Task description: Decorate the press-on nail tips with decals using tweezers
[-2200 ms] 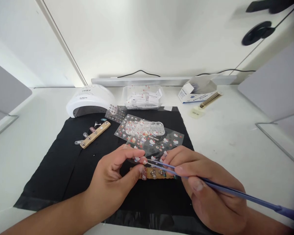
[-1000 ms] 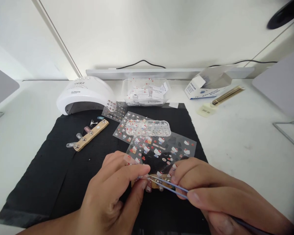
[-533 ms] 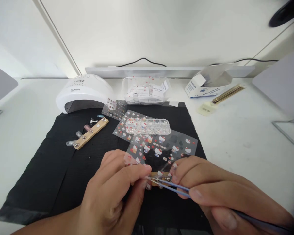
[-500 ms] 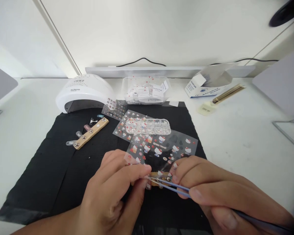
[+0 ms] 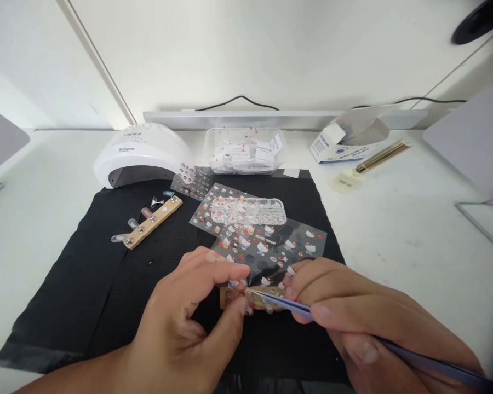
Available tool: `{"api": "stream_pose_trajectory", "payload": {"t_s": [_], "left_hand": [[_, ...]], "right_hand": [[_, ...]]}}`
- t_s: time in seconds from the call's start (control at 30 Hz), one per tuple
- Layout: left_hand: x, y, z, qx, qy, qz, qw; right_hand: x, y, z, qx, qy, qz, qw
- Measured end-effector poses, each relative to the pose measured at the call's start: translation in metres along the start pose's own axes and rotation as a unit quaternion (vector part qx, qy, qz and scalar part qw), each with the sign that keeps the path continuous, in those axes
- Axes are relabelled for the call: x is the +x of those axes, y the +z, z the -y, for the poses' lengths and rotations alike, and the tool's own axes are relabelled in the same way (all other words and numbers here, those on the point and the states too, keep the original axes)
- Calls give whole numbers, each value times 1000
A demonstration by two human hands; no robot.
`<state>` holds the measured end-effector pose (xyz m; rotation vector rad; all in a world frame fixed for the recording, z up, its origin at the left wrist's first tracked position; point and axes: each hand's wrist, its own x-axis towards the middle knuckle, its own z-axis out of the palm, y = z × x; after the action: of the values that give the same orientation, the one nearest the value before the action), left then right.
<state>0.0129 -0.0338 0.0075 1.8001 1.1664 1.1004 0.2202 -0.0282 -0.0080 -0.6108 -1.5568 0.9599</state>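
Two hands (image 5: 246, 306); one tweezers (image 5: 287, 305)

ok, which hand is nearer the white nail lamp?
Left. The left hand sits on the black mat, below and slightly right of the white nail lamp. The right hand, holding the blue tweezers, is farther off to the lamp's lower right.

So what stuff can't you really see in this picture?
Head view, the only one:
- Tweezers: whether the tips pinch anything is too small to tell; the far end runs off the right edge.
- Wooden strip of nail tips: mostly hidden behind the left hand and right hand.
- Sticker sheet: near edge covered by the fingers.
- Clear tub: its paper labels are too small to read.
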Motion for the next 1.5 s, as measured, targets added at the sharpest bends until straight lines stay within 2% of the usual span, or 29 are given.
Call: {"api": "stream_pose_trajectory", "payload": {"t_s": [0.27,0.5,0.7,0.87,1.03,1.13,1.2,1.3,1.33,1.37,1.43,1.5], "left_hand": [[0,1,5,-3,-5,-3,1000],[-2,0,7,-1,-1,2,1000],[3,0,4,-3,37,11,999],[7,-6,11,15,24,15,999],[21,-24,23,115,-31,37,992],[31,-36,23,246,-94,50,963],[34,-44,20,310,-102,17,945],[35,-54,14,311,-32,-59,948],[34,-57,11,296,-2,-49,954],[35,-59,9,281,23,-12,959],[36,-62,6,264,46,115,957],[38,-62,5,259,42,238,935]], "right_hand": [[-1,0,1,-19,3,-7,1000],[3,-2,-1,-15,-23,9,1000],[-2,-2,1,15,3,17,1000],[-5,0,4,28,29,-20,999],[5,-2,3,67,72,-18,995],[10,-3,-2,84,91,-34,992],[11,-4,-6,95,108,-46,989],[14,-5,-12,123,127,-48,983],[14,-5,-13,132,129,-47,982],[15,-5,-14,139,130,-46,981],[16,-5,-14,147,126,-43,980],[16,-6,-10,146,129,-43,980]]}}
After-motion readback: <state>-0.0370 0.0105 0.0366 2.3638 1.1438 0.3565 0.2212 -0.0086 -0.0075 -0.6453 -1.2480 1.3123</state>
